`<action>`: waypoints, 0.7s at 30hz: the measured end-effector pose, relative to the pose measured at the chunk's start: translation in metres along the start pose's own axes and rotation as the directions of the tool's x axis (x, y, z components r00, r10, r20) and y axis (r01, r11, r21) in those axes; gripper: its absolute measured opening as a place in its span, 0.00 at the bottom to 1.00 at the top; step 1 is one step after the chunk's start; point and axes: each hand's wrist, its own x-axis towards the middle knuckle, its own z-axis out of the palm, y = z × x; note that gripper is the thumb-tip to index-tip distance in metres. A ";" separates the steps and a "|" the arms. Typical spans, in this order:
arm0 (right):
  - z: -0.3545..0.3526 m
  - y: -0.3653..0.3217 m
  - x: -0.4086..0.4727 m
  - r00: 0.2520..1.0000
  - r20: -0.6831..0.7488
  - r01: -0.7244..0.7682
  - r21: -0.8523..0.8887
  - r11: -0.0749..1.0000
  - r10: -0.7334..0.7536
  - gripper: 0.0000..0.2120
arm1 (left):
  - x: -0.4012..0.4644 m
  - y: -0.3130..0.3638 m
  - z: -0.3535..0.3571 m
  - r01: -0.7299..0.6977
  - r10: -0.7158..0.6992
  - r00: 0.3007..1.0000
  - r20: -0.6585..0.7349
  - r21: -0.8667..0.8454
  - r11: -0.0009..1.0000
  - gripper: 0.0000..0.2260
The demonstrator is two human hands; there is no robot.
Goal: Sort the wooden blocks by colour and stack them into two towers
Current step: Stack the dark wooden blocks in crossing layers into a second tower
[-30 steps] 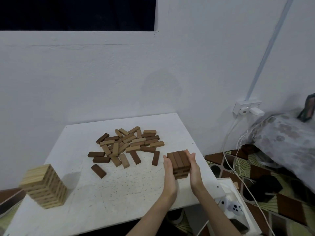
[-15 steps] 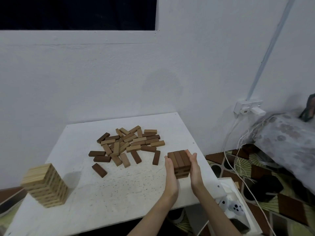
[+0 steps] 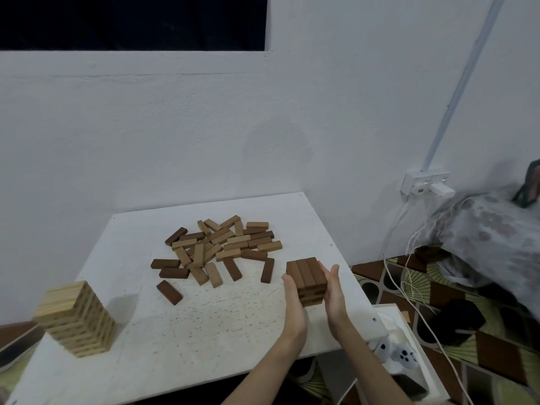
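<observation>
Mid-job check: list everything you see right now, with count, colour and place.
table: one, white, centre.
loose blocks: a pile, dark and mid brown mixed, too overlapped to count, table's far middle.
dark tower: one, dark brown, short, table's right edge, between the hands.
light tower: one, pale wood, taller, table's near left.
wall socket: one, white, with a plug, on the right wall.
cables: several, white, trailing across the patterned floor at right.
game controller: one, white, in a white box beside the table.
left hand: flat against the dark tower's left side.
right hand: flat beside its right side.
</observation>
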 end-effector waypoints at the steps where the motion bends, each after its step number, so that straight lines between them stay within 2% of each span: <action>1: 0.000 -0.001 0.000 1.000 0.004 0.000 -0.002 1.000 0.000 0.23 | 0.000 -0.001 -0.001 -0.013 0.013 1.000 -0.018 0.029 0.999 0.28; 6: 0.001 0.000 -0.001 1.000 0.011 0.012 -0.021 1.000 -0.012 0.24 | -0.004 0.010 -0.001 -0.043 0.049 0.995 -0.081 0.070 0.997 0.32; 9: 0.002 0.000 -0.001 1.000 0.004 0.003 -0.030 1.000 -0.003 0.25 | -0.009 0.013 0.003 -0.052 0.056 0.996 -0.068 0.058 0.997 0.48; 10: 0.002 -0.001 -0.001 1.000 0.014 0.004 -0.024 1.000 -0.003 0.24 | -0.009 0.012 0.003 -0.049 0.052 0.996 -0.069 0.044 0.998 0.49; 12: 0.000 -0.003 0.000 1.000 0.014 -0.003 0.013 1.000 0.003 0.23 | -0.010 0.015 0.002 -0.047 0.047 0.996 -0.080 0.004 0.999 0.43; 19: 0.001 -0.003 -0.004 0.999 -0.005 -0.040 -0.018 0.999 0.040 0.24 | -0.015 0.018 0.001 -0.034 0.034 0.998 -0.052 -0.004 0.999 0.44; 21: -0.007 -0.010 -0.002 0.999 -0.010 -0.049 -0.078 0.996 0.049 0.26 | -0.013 0.026 -0.002 -0.086 0.088 0.995 -0.040 0.051 0.995 0.33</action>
